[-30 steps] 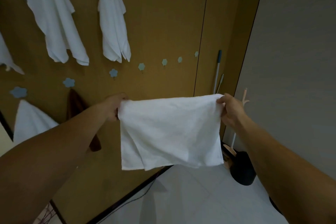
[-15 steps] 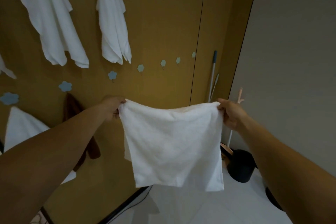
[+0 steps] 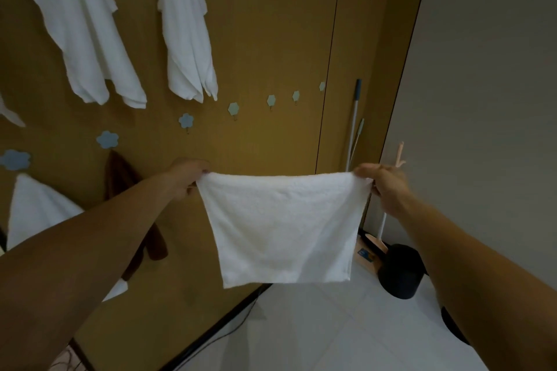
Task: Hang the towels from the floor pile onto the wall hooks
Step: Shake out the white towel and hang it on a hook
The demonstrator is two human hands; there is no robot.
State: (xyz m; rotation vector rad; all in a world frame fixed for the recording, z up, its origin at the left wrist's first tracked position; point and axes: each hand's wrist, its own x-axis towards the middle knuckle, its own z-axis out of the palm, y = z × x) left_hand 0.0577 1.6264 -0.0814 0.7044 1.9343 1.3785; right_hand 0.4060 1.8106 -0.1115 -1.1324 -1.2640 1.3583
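Head view:
- Left hand pinches the towel's upper left corner, fingers curled onto the cloth.
- Right hand pinches the upper right corner the same way; both arms are stretched out.
- The towel is in mid-air between the hands. Its top edge is taut and level, and the rest hangs flat, in front of the wall's lower part and off the floor.
- Two white towels hang high on the left: one far left and one beside it. A brown cloth and another white one hang lower left.
- Free flower hooks run just above the held towel; the nearest are and.
- Mop handle and dark bin are in the right corner, and the floor pile is out of frame.
- Step, as a guess: the towel is spread and ready, the hanging is not yet done.
- Next move likely needs the towel raised to a free hook, the top edge or a corner bunched and looped over the prong, then both hands let go.
- Risk: a thin fold may slip off such a small hook.
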